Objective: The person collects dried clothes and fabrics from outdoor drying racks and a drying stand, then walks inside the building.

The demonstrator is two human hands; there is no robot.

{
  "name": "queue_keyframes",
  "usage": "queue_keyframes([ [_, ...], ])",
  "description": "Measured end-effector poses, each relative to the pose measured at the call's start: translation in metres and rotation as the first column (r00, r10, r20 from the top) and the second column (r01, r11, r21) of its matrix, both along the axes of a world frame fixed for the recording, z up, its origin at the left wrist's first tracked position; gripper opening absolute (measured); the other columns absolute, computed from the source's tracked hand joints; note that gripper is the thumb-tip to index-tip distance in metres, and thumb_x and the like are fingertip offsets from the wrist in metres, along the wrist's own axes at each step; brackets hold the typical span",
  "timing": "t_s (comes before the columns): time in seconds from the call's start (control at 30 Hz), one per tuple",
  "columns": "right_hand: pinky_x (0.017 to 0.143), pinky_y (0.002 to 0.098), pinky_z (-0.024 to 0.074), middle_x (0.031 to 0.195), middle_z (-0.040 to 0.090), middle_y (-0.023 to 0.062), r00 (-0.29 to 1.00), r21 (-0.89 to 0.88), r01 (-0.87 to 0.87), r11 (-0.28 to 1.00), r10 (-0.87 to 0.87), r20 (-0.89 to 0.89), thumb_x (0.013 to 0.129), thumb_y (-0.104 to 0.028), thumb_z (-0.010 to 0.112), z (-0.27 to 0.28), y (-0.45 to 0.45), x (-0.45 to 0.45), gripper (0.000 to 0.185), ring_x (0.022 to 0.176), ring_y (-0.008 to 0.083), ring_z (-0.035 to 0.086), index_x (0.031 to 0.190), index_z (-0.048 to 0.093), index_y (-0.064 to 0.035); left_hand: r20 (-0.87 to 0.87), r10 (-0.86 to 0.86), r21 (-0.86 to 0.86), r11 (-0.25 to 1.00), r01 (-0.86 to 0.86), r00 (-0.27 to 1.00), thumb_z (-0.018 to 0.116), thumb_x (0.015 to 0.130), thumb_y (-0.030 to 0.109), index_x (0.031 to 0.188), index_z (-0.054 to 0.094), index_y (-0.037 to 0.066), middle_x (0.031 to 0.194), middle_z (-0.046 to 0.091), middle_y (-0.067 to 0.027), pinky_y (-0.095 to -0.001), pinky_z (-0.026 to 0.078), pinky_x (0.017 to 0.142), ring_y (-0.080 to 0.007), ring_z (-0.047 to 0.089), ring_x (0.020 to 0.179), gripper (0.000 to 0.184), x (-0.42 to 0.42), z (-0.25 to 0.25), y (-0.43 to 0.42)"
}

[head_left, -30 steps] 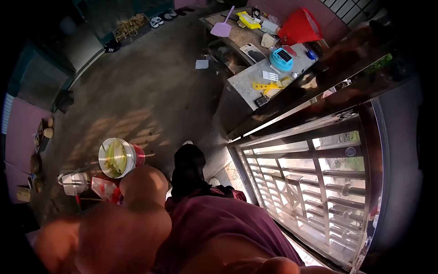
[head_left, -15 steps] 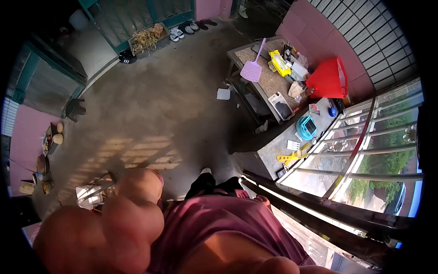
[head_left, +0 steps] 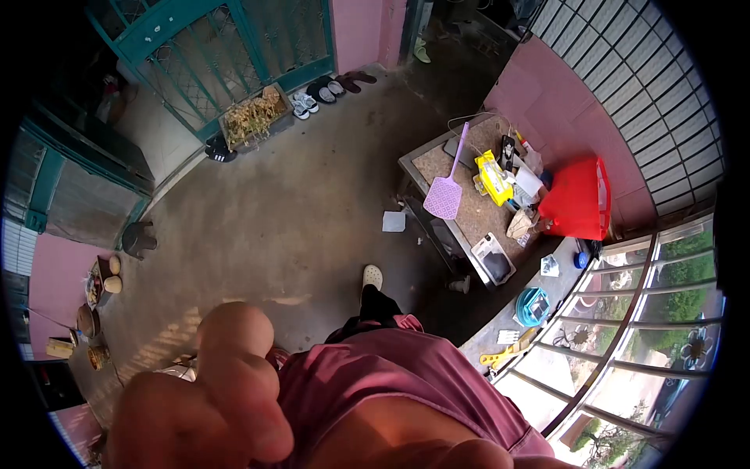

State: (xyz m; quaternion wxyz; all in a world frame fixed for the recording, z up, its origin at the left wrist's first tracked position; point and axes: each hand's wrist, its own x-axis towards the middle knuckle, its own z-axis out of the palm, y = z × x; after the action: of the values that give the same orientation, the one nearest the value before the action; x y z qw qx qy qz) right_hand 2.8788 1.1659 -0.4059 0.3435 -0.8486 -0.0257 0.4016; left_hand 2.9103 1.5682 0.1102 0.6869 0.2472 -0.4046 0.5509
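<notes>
My left hand (head_left: 199,399) is large and blurred at the lower left, very close to the camera. Its fingers are curled together, with one rounded fingertip raised above the others. Whatever they hold, if anything, is hidden. Beside it is the maroon shirt (head_left: 383,367) that I wear. I cannot make out my right hand; a rounded bit of skin shows at the bottom edge, and I cannot tell what it belongs to. Below the shirt's far edge, one foot in a pale clog (head_left: 373,276) stands forward on the concrete floor.
A table (head_left: 478,223) at the right carries a purple fly swatter (head_left: 444,197), a yellow packet (head_left: 494,178) and a red bag (head_left: 576,199). A ledge beside barred windows holds a teal round object (head_left: 532,306). Shoes (head_left: 326,89) and a planter (head_left: 254,117) line the green doors.
The view has shifted, so the room sits lower and the doors show more. My left hand stays curled near the camera. One foot is farther forward; the fingertip beside my shirt no longer shows.
</notes>
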Motion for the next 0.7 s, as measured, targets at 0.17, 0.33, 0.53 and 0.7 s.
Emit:
queue_keyframes([
  [0.17,0.060,0.0312,0.0455,0.083,0.056,0.0065,0.994,0.042,0.099,0.994,-0.097,-0.047,0.083,-0.021,0.045,0.048,0.078,0.130,0.029,0.075,0.0184,0.055,0.104,0.051,-0.0030,-0.214,-0.082,-0.170,0.984,0.045,0.973,0.044,0.074,-0.002,0.089,0.060,0.021,0.115,0.048,0.0080,-0.0361,0.020,0.083,-0.0013,0.047,0.091,0.032,0.074,0.016,0.011],
  [0.33,0.063,0.0293,0.0460,0.089,0.057,0.0066,0.856,0.135,0.495,0.858,-0.455,-0.247,0.083,-0.025,0.047,0.092,0.164,0.258,0.036,0.078,0.0170,0.056,0.111,0.047,-0.0022,-0.151,0.032,-0.082,0.996,-0.045,0.988,0.045,0.074,-0.001,0.086,0.059,0.019,0.118,0.046,0.0083,-0.0377,0.020,0.083,-0.0049,0.045,0.093,0.028,0.153,0.013,0.066],
  [0.53,0.053,0.0267,0.0439,0.086,0.057,0.0070,0.761,0.062,0.636,0.769,-0.612,-0.215,0.080,-0.021,0.047,0.063,0.209,0.347,0.036,0.070,0.0162,0.056,0.110,0.049,-0.0017,0.054,-0.035,0.088,0.996,0.030,0.998,0.048,0.075,0.003,0.090,0.059,0.020,0.121,0.042,0.0096,-0.0386,0.020,0.085,-0.0072,0.038,0.100,0.026,0.276,-0.005,0.156],
  [0.7,0.053,0.0303,0.0442,0.088,0.057,0.0067,0.655,-0.055,0.703,0.709,-0.676,-0.337,0.079,-0.021,0.046,0.014,0.226,0.371,0.034,0.069,0.0176,0.056,0.109,0.050,-0.0033,0.139,-0.172,0.194,0.970,0.144,0.975,0.050,0.075,0.006,0.093,0.058,0.021,0.124,0.038,0.0107,-0.0394,0.019,0.087,-0.0092,0.032,0.106,0.025,0.390,-0.003,0.221],
])
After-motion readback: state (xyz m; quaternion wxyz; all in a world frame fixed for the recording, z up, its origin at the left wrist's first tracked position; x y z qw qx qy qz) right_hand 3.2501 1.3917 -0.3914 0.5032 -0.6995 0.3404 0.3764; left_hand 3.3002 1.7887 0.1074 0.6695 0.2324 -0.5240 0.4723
